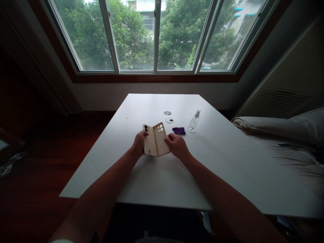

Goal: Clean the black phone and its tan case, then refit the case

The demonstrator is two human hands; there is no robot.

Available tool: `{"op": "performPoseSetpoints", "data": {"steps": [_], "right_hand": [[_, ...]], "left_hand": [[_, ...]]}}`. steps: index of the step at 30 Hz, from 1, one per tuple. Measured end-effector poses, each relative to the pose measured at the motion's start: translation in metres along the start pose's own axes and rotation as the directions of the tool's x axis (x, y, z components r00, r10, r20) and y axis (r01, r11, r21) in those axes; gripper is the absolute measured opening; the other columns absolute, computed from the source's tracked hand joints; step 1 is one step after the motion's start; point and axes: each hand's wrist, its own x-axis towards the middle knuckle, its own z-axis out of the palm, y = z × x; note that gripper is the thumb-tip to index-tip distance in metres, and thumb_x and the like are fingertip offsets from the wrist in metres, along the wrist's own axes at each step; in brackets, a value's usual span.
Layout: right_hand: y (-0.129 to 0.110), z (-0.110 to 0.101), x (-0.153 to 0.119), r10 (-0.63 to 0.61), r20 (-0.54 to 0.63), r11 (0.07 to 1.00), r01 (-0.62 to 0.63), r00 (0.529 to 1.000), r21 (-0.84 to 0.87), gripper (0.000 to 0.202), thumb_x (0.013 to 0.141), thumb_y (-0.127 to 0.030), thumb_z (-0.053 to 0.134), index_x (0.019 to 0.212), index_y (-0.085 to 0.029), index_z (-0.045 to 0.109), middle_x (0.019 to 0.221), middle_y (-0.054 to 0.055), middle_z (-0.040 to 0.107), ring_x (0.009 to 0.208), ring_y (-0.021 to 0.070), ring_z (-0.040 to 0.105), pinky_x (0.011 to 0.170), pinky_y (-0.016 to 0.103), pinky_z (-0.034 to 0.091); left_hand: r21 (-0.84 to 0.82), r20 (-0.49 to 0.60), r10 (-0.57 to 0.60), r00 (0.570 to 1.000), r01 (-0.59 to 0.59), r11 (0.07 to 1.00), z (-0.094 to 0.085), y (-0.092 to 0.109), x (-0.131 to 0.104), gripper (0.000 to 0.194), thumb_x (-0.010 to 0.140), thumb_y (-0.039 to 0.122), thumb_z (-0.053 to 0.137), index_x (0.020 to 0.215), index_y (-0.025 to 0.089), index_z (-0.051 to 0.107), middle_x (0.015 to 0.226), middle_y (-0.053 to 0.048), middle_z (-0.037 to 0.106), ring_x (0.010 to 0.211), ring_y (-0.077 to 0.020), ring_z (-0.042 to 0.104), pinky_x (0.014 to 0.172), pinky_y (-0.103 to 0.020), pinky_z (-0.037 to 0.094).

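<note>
Left hand [139, 143]: pinching the left edge of a smartphone [151, 143], thumb near its camera lenses.
Right hand [176, 145]: pinching the right edge of a gold-tinted phone case [162, 143] with camera cut-outs.
Smartphone and phone case: raised over the middle of the bench [108, 155], meeting at an angle like an open book, phone left, case right.
Purple cloth [179, 130]: lying on the bench, just beyond the right hand.
Spray bottle [193, 123]: clear, white-topped, to the right of the cloth; tilted in this view.
Small round items [169, 120]: two, one farther than the other, beyond the case; too small to identify.
Window [155, 50]: far side, trees outside.
Floor [50, 168]: reddish, left.
</note>
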Motion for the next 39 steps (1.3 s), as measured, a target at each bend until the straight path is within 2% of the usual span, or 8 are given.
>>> {"op": "performPoseSetpoints", "data": {"steps": [6, 11, 15, 20, 26, 29, 33, 39], "right_hand": [[0.021, -0.011, 0.017, 0.169, 0.013, 0.985, -0.169, 0.986, -0.026, 0.037, 0.098, -0.044, 0.055, 0.083, -0.012, 0.062, 0.063, -0.003, 0.055, 0.05, 0.008, 0.05, 0.048, 0.021, 0.04], [0.024, 0.004, 0.013, 0.181, 0.096, 0.983, -0.179, 0.979, -0.035, 0.04, 0.098, -0.047, 0.057, 0.082, -0.011, 0.064, 0.063, -0.003, 0.056, 0.049, 0.0074, 0.051, 0.047, 0.02, 0.041], [0.012, 0.023, 0.003, 0.14, 0.224, 0.989, -0.146, 0.964, 0.009, 0.039, 0.101, -0.046, 0.051, 0.103, -0.011, 0.067, 0.062, -0.002, 0.06, 0.044, 0.0086, 0.053, 0.044, 0.02, 0.043], [-0.011, 0.024, -0.014, 0.025, 0.229, 0.999, -0.033, 0.973, 0.032, 0.048, 0.096, -0.056, 0.051, 0.114, -0.014, 0.066, 0.07, 0.002, 0.065, 0.043, 0.0109, 0.057, 0.043, 0.022, 0.042], [-0.04, 0.017, -0.035, -0.193, 0.322, 0.981, 0.184, 0.927, 0.059, 0.067, 0.088, -0.064, 0.061, 0.139, -0.02, 0.057, 0.101, 0.008, 0.069, 0.067, 0.0141, 0.064, 0.058, 0.025, 0.048], [-0.046, 0.014, -0.04, -0.266, 0.33, 0.961, 0.276, 0.906, 0.018, 0.062, 0.086, -0.057, 0.067, 0.136, -0.02, 0.06, 0.092, 0.006, 0.069, 0.068, 0.0145, 0.06, 0.063, 0.027, 0.045], [-0.046, 0.011, -0.041, -0.295, 0.328, 0.95, 0.314, 0.897, -0.003, 0.032, 0.095, -0.04, 0.057, 0.117, -0.018, 0.066, 0.076, 0.002, 0.065, 0.061, 0.0128, 0.054, 0.061, 0.026, 0.039], [-0.031, 0.001, -0.026, -0.152, 0.101, 0.988, 0.153, 0.983, -0.011, 0.028, 0.096, -0.037, 0.05, 0.113, -0.016, 0.058, 0.089, 0.007, 0.068, 0.072, 0.0171, 0.06, 0.061, 0.026, 0.04]], "left_hand": [[-0.122, -0.105, 0.186, 0.977, -0.198, 0.973, -0.019, 0.032, 0.007, 0.039, 0.07, 0.017, 0.051, 0.109, 0.011, 0.059, 0.107, -0.014, 0.064, 0.103, -0.0264, 0.065, 0.087, -0.043, 0.056], [-0.187, -0.233, 0.317, 0.919, -0.362, 0.913, -0.03, 0.045, 0.01, 0.048, 0.065, 0.015, 0.048, 0.113, 0.015, 0.051, 0.117, -0.013, 0.056, 0.115, -0.0273, 0.06, 0.094, -0.046, 0.055], [-0.179, -0.302, 0.312, 0.901, -0.375, 0.909, -0.029, 0.043, 0.01, 0.039, 0.077, 0.018, 0.052, 0.116, 0.015, 0.05, 0.118, -0.013, 0.054, 0.112, -0.0257, 0.058, 0.091, -0.044, 0.055], [-0.125, -0.306, 0.252, 0.918, -0.301, 0.945, -0.017, 0.031, 0.005, 0.028, 0.086, 0.025, 0.057, 0.112, 0.015, 0.051, 0.11, -0.009, 0.056, 0.097, -0.0205, 0.06, 0.082, -0.037, 0.055], [0.008, -0.181, 0.253, 0.951, -0.255, 0.967, 0.007, 0.013, -0.011, 0.033, 0.077, 0.022, 0.059, 0.109, 0.019, 0.052, 0.079, -0.001, 0.049, 0.068, -0.016, 0.055, 0.066, -0.033, 0.052], [0.07, -0.07, 0.307, 0.949, -0.302, 0.951, 0.02, 0.008, -0.025, 0.055, 0.073, 0.02, 0.064, 0.126, 0.025, 0.049, 0.078, 0.001, 0.048, 0.063, -0.0131, 0.053, 0.064, -0.029, 0.05], [0.14, 0.064, 0.359, 0.931, -0.365, 0.921, 0.035, 0.011, -0.041, 0.071, 0.076, 0.024, 0.07, 0.141, 0.028, 0.042, 0.099, -0.002, 0.057, 0.079, -0.0142, 0.06, 0.072, -0.026, 0.051], [0.429, 0.187, 0.423, 0.886, -0.461, 0.777, 0.029, 0.015, -0.034, 0.051, 0.091, 0.038, 0.054, 0.14, 0.024, 0.05, 0.139, -0.009, 0.053, 0.123, -0.0248, 0.055, 0.1, -0.035, 0.048]]}}
